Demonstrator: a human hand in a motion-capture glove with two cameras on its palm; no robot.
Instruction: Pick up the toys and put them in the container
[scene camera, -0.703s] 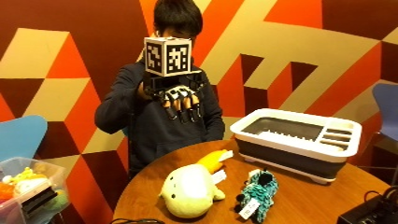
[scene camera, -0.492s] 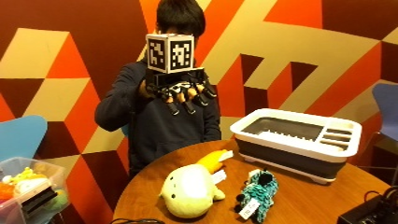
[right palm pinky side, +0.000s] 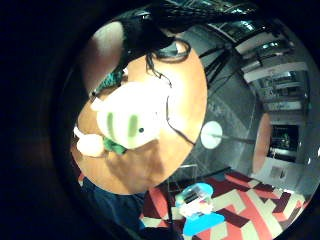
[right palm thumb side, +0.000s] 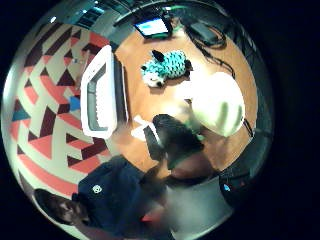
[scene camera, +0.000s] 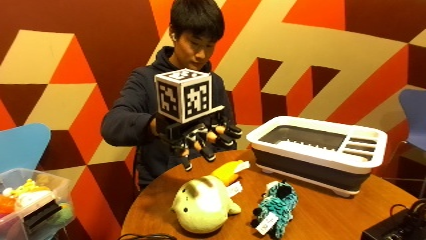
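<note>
I hold my gloved hand (scene camera: 200, 137) above the table, fingers spread, empty. The yellow plush (scene camera: 202, 200) lies just below it, the container (scene camera: 319, 150) off beside. Approach step; next I'd lower and grasp.

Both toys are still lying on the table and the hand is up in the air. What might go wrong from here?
The gloved hand hangs over the pale green plush toy, which looks bulky, so a one-handed hold might slip. The teal plush toy lies right beside it and could get nudged. The container sits near the table's far side, so a sloppy drop could miss.
</note>
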